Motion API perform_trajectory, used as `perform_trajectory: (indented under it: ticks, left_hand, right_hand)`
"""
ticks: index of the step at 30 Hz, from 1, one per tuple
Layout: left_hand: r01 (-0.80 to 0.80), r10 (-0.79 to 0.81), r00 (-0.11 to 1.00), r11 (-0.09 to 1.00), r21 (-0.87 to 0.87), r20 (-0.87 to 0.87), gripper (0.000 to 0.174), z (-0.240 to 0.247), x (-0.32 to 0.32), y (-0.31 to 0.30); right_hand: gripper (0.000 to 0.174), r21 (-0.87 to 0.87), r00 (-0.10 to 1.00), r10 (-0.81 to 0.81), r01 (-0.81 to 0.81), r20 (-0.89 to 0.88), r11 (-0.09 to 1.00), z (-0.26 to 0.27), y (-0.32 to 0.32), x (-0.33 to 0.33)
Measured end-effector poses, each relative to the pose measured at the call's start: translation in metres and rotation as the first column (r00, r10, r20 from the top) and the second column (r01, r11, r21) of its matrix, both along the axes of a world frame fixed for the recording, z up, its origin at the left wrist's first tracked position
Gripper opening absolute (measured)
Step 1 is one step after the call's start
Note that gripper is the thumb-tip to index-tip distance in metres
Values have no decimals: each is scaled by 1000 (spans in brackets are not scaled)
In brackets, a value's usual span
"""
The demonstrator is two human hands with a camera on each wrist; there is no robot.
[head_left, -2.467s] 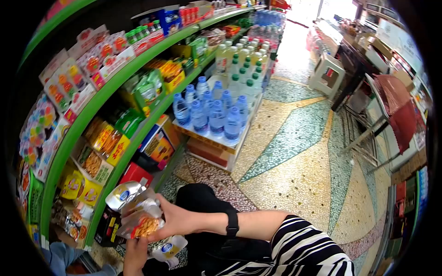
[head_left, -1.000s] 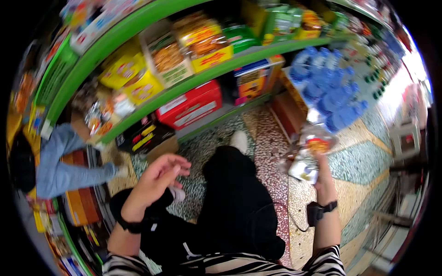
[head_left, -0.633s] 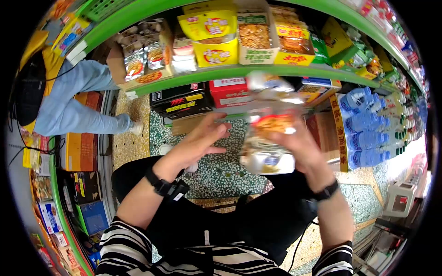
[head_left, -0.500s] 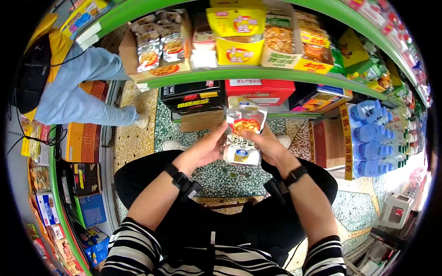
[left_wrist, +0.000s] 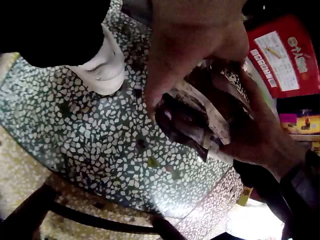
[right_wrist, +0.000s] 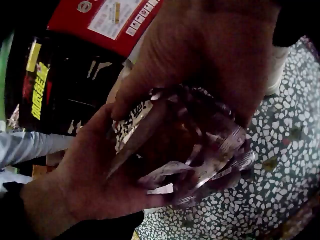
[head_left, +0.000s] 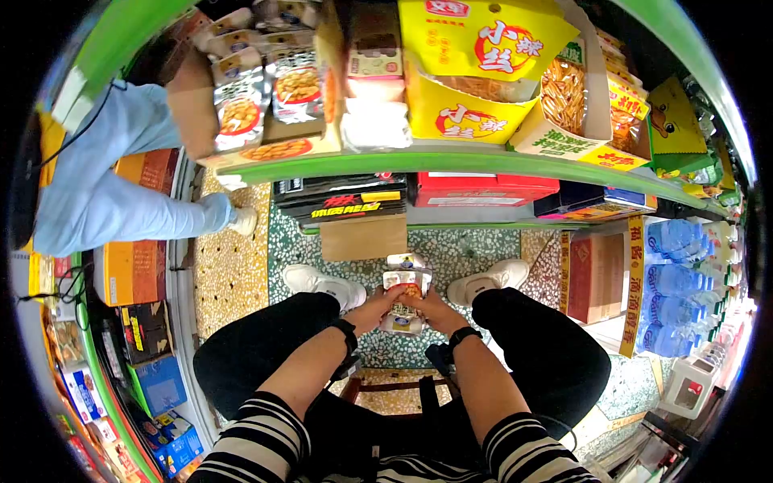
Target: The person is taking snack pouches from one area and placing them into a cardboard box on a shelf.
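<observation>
Both hands hold a stack of silver snack pouches (head_left: 407, 278) low over the floor, between the person's knees. My left hand (head_left: 374, 311) grips the stack from the left, my right hand (head_left: 437, 311) from the right, with the thumbs meeting across the front. A picture of orange-brown nuggets shows on the front pouch. In the left wrist view the shiny wrappers (left_wrist: 192, 112) bulge between the palms; in the right wrist view crinkled pouch ends (right_wrist: 215, 165) stick out beside the fingers. On the shelf, similar pouches (head_left: 240, 109) stand in an open carton (head_left: 189, 109).
A green-edged shelf (head_left: 451, 163) spans the front, bearing yellow snack bags (head_left: 475, 113). Beneath it are a black box (head_left: 342, 193), a red box (head_left: 483, 189) and a cardboard flap (head_left: 364, 237). Water bottles (head_left: 676, 278) stand right. Another person's jeans-clad leg (head_left: 129, 213) is at left.
The right hand has brought the pouches from the far right to the middle, and the left hand has joined it on them. Both hands are now lower; the view has moved nearer the shelf.
</observation>
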State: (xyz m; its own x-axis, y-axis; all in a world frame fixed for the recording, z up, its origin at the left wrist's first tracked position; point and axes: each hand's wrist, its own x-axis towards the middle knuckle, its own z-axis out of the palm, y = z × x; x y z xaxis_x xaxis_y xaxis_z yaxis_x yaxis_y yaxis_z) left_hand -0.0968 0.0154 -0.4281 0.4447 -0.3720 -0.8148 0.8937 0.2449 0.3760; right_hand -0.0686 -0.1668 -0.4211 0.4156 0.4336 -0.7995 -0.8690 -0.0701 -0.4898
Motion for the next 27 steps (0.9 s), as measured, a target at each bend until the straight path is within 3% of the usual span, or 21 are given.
perform_trajectory:
  ticks: [2, 5, 6, 8, 9, 10, 12, 14, 16, 18, 20, 21, 24, 27]
  left_hand:
    - [23, -23, 1000, 1000, 15, -7, 91, -4, 2, -3]
    - [-2, 3, 1000, 1000, 21, -28, 92, -16, -7, -4]
    - [-31, 24, 997, 993, 110, 70, 86, -15, -9, -12]
    - [87, -89, 996, 994, 62, 21, 79, -15, -21, -4]
    - [49, -51, 998, 996, 73, 21, 75, -15, -21, -9]
    - [11, -13, 1000, 996, 84, 22, 71, -15, -22, -15]
    - [-46, 43, 998, 996, 80, 39, 66, -37, -30, -21]
    - [-46, 44, 999, 995, 90, 18, 66, -42, -32, -21]
    - [-11, 18, 998, 991, 135, -53, 67, -27, -26, -18]
    - [-72, 77, 995, 994, 79, -60, 67, -35, -23, -22]
    - [-123, 128, 990, 989, 81, -58, 66, -43, -25, -24]
    - [-143, 150, 987, 983, 111, -52, 65, -20, -16, -28]
    - [-130, 135, 990, 985, 115, -33, 63, -13, -12, -25]
    - [-130, 133, 991, 982, 137, -9, 53, -17, -13, -24]
  right_hand:
    - [90, -16, 998, 38, -37, 46, 999, 21, -2, 8]
    - [95, -65, 994, 58, -52, 95, 997, -7, -3, 4]
    - [97, -154, 991, 125, -116, 51, 981, -30, -2, -1]
    - [100, -169, 986, 66, -39, 155, 985, -48, -6, -24]
    - [102, -178, 976, 38, 1, 213, 984, -53, -8, -28]
    - [106, -138, 987, -16, 38, 160, 990, -21, -8, -21]
    - [105, -168, 979, -41, 75, 199, 983, -29, -6, -28]
    - [97, -401, 979, 84, -1, 188, 916, -62, 2, -36]
    - [93, -270, 974, 27, 36, 224, 962, -79, -1, -43]
    - [88, -229, 969, -2, 60, 247, 972, -90, 0, -44]
    - [97, -161, 947, -20, 75, 320, 984, -95, -1, -46]
    - [102, -127, 934, -31, 81, 355, 989, -95, -2, -47]
    - [117, -163, 970, 9, 31, 241, 986, -46, -3, -28]
    - [124, -351, 962, 216, -146, 169, 925, -30, -3, -22]
